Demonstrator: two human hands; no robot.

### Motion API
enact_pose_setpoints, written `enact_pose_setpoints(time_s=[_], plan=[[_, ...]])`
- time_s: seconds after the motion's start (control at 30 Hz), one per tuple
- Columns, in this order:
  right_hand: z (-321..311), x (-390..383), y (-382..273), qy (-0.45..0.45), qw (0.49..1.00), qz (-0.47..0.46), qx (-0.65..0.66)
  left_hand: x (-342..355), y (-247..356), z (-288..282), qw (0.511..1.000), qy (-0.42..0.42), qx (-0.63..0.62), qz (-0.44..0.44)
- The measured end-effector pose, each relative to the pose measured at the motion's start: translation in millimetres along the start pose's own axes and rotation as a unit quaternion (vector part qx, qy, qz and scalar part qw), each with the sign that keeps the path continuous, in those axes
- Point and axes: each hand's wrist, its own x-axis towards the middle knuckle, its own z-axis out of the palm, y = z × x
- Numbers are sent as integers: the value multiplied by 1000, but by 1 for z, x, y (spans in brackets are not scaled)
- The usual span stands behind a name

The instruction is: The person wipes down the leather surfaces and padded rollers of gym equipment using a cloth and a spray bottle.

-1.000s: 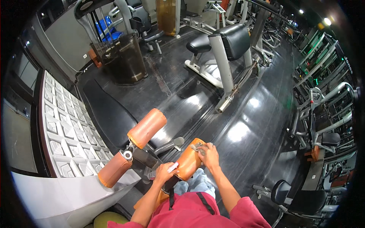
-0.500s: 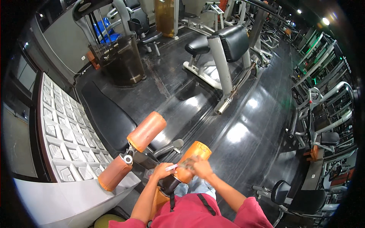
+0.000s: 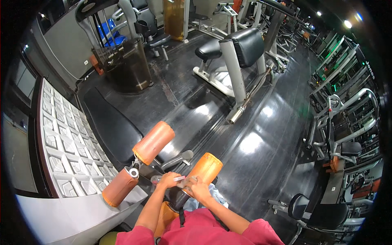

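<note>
An orange cylindrical foam roller pad (image 3: 207,166) of an exercise bench slants up in front of me. My right hand (image 3: 197,189) presses on its lower end, fingers bent over a greyish rag (image 3: 188,182), mostly hidden under them. Just left of it, my left hand (image 3: 168,180) is closed around what looks like a clear spray bottle (image 3: 155,179). Its pale, pinkish top (image 3: 179,178) sticks out toward the pad. Two more roller pads, an upper one (image 3: 154,143) and a lower one (image 3: 120,187), sit on a metal bar to the left.
A long black bench pad (image 3: 110,124) stretches away at the left, beside a white patterned panel (image 3: 73,151). A grey-framed machine with a black seat (image 3: 247,49) stands ahead on the dark floor (image 3: 261,122). More machines (image 3: 322,212) line the right side.
My right hand has moved down and left along the orange pad to its lower end, nearer my left hand. The bottle stays in my left hand. The view has shifted slightly.
</note>
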Motion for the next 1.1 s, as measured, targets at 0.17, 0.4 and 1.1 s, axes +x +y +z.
enact_pose_setpoints(time_s=[0.17,0.4,1.1], plan=[[-19,3,55,11,999,14,35,-12,13,-14,999,25,-41,17],[-59,35,78,167,967,168,94,-43,41,-7,980,142,-119,66],[-52,10,87,166,975,121,84,-66,63,18,971,206,-119,13]])
